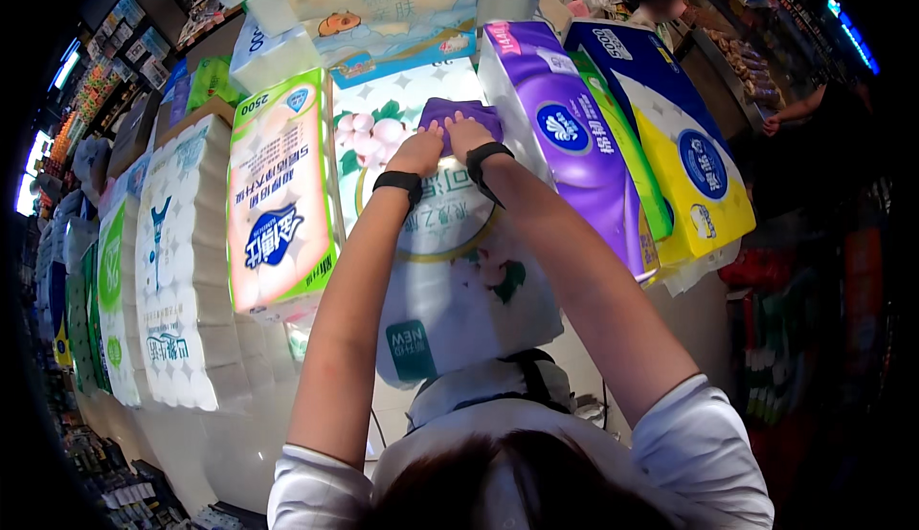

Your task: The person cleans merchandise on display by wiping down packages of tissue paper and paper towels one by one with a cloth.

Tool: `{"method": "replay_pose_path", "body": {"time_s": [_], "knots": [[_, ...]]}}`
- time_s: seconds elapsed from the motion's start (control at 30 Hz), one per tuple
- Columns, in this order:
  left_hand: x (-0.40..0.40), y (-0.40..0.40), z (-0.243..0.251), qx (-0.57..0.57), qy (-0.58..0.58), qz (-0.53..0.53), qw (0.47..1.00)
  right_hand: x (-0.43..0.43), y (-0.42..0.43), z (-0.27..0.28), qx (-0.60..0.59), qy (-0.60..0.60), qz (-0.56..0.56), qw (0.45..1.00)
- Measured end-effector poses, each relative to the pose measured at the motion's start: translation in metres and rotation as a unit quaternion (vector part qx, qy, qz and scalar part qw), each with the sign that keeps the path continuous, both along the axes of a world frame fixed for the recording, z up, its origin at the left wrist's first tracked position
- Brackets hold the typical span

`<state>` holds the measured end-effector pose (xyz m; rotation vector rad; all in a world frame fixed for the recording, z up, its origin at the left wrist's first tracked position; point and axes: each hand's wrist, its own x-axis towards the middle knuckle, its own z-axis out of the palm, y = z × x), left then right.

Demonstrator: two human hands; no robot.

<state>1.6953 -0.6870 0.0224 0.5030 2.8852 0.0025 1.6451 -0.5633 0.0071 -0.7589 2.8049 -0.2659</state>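
Note:
A folded purple cloth (438, 110) lies on a large white pack of tissue paper (467, 300) printed with cotton flowers. My left hand (422, 148) touches the cloth's near left part, palm down. Beside it, my right hand (465, 131) rests on the middle of the cloth with the fingers pointing away from me. Whether the fingers pinch the fabric or only press on it is unclear. Both wrists wear dark bands. To the left sits a pink and green tissue pack (280, 192); a purple tissue pack (567, 149) is at the right.
Blue and yellow tissue pack (689, 149) stands far right. A pale pack with bear drawings (388, 6) rises behind. More white packs (172, 264) line the left. Another person's arm (797, 110) shows at right; a further person (657, 6) is at the back.

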Motion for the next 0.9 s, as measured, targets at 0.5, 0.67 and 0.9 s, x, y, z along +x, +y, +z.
{"method": "replay_pose_path", "body": {"time_s": [0.5, 0.67, 0.9], "knots": [[0.128, 0.037, -0.029, 0.016, 0.159, -0.015, 0.987, 0.137, 0.059, -0.007, -0.013, 0.072, 0.032, 0.997], [0.174, 0.042, -0.036, 0.057, 0.233, -0.088, 0.967, 0.186, 0.082, -0.009, -0.043, 0.113, 0.080, 0.989], [0.266, 0.073, -0.018, 0.054, 0.233, -0.076, 0.968, 0.265, 0.124, 0.009, -0.079, 0.113, 0.117, 0.983]]}}
